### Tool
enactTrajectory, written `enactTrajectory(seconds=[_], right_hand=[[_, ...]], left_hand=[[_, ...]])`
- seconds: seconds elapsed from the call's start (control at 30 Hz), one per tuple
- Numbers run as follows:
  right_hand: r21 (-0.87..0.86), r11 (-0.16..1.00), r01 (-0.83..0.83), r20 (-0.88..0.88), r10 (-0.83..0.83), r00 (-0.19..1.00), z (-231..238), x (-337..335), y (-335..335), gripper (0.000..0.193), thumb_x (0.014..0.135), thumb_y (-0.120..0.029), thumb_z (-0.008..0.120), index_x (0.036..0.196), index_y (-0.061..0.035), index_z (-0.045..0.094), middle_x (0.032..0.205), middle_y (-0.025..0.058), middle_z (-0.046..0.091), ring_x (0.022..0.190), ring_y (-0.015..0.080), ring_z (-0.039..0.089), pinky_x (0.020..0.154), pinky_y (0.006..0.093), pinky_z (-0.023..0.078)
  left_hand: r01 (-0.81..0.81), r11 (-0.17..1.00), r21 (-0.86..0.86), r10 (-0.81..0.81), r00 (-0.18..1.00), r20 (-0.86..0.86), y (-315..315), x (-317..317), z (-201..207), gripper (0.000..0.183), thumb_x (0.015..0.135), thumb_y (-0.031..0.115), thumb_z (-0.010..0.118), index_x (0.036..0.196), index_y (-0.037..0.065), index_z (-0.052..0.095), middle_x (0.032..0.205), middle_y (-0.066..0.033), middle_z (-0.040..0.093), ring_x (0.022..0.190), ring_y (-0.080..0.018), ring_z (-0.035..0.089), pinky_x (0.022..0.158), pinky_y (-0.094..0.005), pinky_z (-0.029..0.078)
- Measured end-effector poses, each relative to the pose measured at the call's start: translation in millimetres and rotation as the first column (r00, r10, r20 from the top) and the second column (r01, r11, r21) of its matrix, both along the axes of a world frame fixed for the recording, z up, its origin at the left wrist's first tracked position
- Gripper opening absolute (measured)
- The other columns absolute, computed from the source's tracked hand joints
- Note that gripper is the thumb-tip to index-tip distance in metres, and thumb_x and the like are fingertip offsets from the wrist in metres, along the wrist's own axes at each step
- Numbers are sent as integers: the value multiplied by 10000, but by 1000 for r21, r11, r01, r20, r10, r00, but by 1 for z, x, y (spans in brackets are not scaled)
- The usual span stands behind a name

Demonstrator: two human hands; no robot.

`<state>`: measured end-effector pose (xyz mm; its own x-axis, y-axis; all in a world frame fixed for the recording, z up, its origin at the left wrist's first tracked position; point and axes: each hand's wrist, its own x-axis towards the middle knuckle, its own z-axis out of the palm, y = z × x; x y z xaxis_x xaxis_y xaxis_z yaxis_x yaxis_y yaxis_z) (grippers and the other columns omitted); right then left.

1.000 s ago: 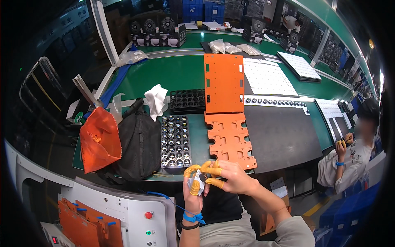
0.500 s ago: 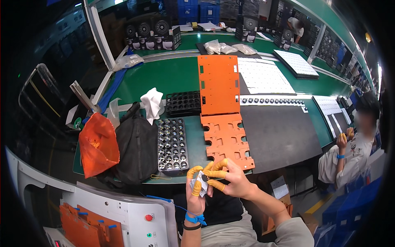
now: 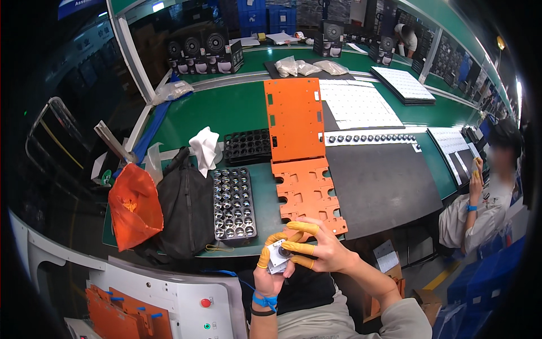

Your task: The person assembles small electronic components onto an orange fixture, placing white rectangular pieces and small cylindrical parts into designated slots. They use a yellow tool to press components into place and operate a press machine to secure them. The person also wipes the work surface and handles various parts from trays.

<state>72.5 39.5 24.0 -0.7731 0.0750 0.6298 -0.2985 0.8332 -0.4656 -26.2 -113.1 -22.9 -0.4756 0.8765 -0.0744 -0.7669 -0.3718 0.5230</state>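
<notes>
Above the front edge of the bench, my left hand (image 3: 267, 277) is closed around a small white plate (image 3: 276, 259), perhaps a circuit board. A small round black part, like a lens, (image 3: 284, 251) sits against the plate's face. My right hand (image 3: 322, 248) pinches that black part from the right with yellow-covered fingertips. Yellow finger covers are on both hands, and a blue band circles my left wrist. Just beyond my hands is an orange hinged fixture (image 3: 307, 183), its upper panel (image 3: 294, 118) folded back. To its left lies a black tray (image 3: 253, 217) filled with shiny round lenses.
A white strip (image 3: 372, 138) with a row of black lenses borders a dark mat (image 3: 384, 183). Left are another black tray (image 3: 247, 146), a black bag (image 3: 186, 206) and an orange bag (image 3: 135, 209). A machine with a red button (image 3: 205, 303) stands lower left; a co-worker (image 3: 480, 209) sits right.
My left hand has turned the white plate so more of its face shows, while my right fingers stay on the black part. The co-worker's hands have risen. My view has shifted slightly.
</notes>
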Motion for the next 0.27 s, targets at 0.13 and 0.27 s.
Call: enactTrajectory(seconds=[0.13, 0.27], right_hand=[[17, 1000, -9, -57, 10, 998, -9, 4, 0, 487, 679, -88, 834, 1150, -95, 710, 1266, 141, 608, 1201, 349, 552, 976, 438, 504], [10, 1000, -18, -73, 19, 997, -9, 6, -2, 484, 718, -84, 811, 1183, -80, 675, 1269, 135, 607, 1211, 354, 565, 984, 442, 510]], left_hand=[[67, 997, -35, -67, 998, 15, 1, 2, 11, 611, 1009, 525, 429, 1356, 27, 493, 1029, -119, 629, 543, -167, 501, 503, -289, 382], [131, 987, 91, -136, 989, 55, 0, 4, -11, 670, 1002, 551, 421, 1416, 26, 456, 1249, -169, 609, 547, -175, 514, 506, -294, 396]])
